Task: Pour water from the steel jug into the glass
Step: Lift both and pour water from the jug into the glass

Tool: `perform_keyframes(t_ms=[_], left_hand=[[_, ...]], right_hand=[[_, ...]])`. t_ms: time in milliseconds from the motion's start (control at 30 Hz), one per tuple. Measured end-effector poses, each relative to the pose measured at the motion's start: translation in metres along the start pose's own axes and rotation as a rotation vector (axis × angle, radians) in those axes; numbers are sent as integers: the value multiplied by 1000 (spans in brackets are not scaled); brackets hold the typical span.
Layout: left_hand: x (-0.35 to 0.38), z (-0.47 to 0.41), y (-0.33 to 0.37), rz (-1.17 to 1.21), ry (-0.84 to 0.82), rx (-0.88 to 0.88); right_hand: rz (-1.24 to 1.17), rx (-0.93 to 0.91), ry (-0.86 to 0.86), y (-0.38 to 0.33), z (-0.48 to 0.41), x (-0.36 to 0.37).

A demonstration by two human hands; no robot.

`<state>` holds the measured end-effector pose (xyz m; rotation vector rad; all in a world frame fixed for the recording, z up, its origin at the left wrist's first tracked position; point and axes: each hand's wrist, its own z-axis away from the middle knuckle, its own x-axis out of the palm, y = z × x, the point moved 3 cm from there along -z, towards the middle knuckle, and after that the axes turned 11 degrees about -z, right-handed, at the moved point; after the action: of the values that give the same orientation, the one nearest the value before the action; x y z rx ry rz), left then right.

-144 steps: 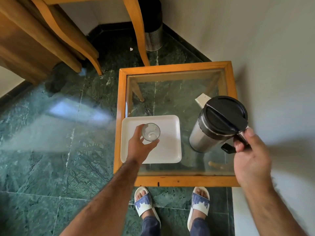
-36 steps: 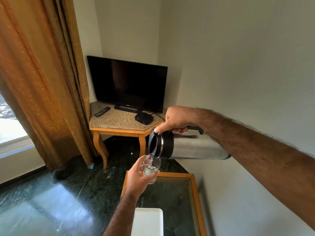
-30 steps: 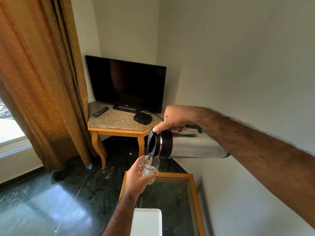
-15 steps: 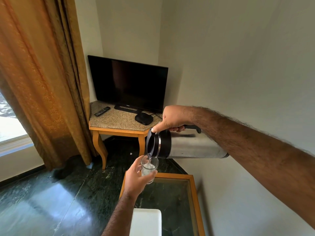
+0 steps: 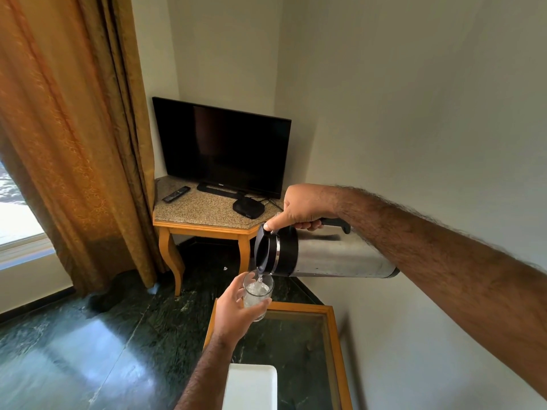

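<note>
The steel jug [image 5: 334, 257] with a black lid lies almost level in the air, spout to the left. My right hand [image 5: 305, 207] grips its black handle from above, thumb pressed on the lid lever. A thin stream of water runs from the spout into the clear glass [image 5: 257, 292], which is more than half full. My left hand [image 5: 236, 309] is wrapped around the glass from the left and holds it upright just under the spout, above the far edge of the glass-topped table [image 5: 333, 335].
A white tray [image 5: 251, 386] lies on the wood-framed table below my left forearm. Behind stands a corner table [image 5: 204, 220] carrying a TV [image 5: 222, 146], a remote [image 5: 176, 194] and a set-top box. An orange curtain [image 5: 68, 137] hangs left; a wall runs close on the right.
4.8 s ago glass and jug were at the table; both are now lifted. Over the last second the water level in the glass has risen; hands barely moved.
</note>
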<state>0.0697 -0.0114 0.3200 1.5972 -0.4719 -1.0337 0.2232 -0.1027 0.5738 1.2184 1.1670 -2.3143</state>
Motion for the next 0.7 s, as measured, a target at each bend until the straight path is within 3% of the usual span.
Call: perform_keyframes(t_ms=[700], left_hand=[[-5, 10, -1, -27, -3, -20]], right_hand=[[-5, 18, -26, -5, 7, 5]])
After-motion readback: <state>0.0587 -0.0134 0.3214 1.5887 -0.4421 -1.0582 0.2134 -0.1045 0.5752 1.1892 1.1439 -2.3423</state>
